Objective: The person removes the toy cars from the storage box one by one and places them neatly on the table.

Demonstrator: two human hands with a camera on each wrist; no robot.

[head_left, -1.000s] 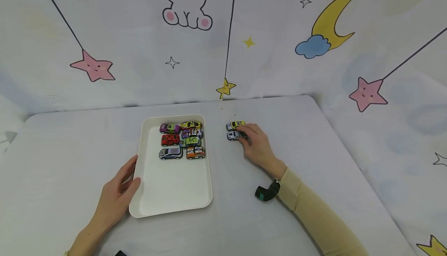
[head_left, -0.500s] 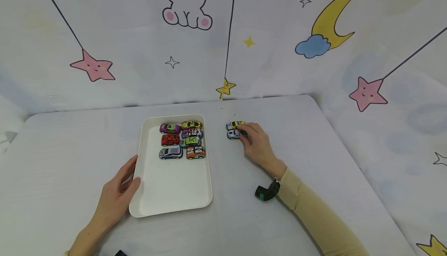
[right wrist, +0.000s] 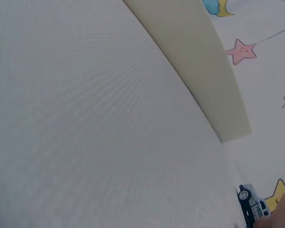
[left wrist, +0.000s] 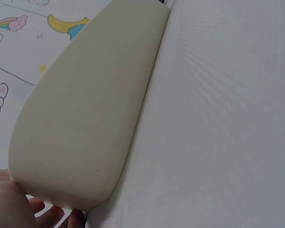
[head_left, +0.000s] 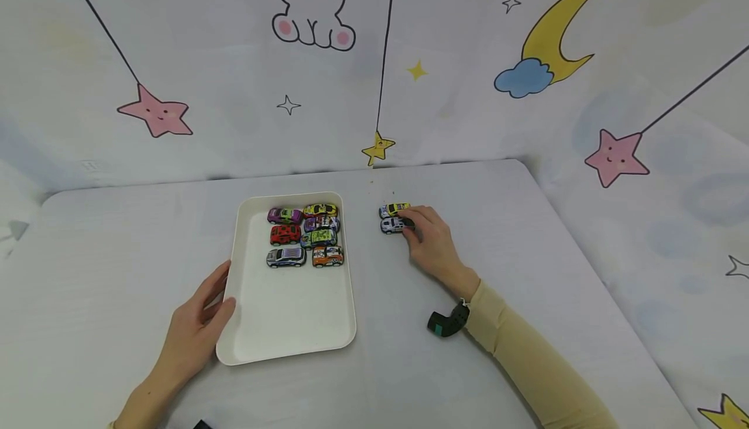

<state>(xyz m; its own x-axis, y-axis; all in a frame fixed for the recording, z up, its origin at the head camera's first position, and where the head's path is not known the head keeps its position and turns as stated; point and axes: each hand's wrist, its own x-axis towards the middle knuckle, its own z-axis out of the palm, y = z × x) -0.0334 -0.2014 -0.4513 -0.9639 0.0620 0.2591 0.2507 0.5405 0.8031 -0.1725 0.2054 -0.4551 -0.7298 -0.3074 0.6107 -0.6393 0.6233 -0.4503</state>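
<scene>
On the table in the head view, my right hand (head_left: 433, 244) pinches a grey toy car (head_left: 392, 225) between thumb and fingers. The same car (right wrist: 254, 204) shows at the lower right of the right wrist view with the thumb at its end. Just beyond it stands a yellow and white toy car (head_left: 394, 210), its right end partly covered by my fingers. My left hand (head_left: 196, 325) holds the left side of a white tray (head_left: 345, 299), thumb at the rim. Fingers curl against the outer wall in the left wrist view.
Inside the tray's far half sit several toy cars, among them a purple one (head_left: 285, 216), a red one (head_left: 285, 234), a silver one (head_left: 286, 257) and an orange one (head_left: 328, 256). A patterned wall cloth (head_left: 456, 110) rises behind the table (head_left: 409, 364).
My right hand has nudged the grey car slightly away from me, closer to the yellow and white car, and then kept still. The left hand and tray stay in place.
</scene>
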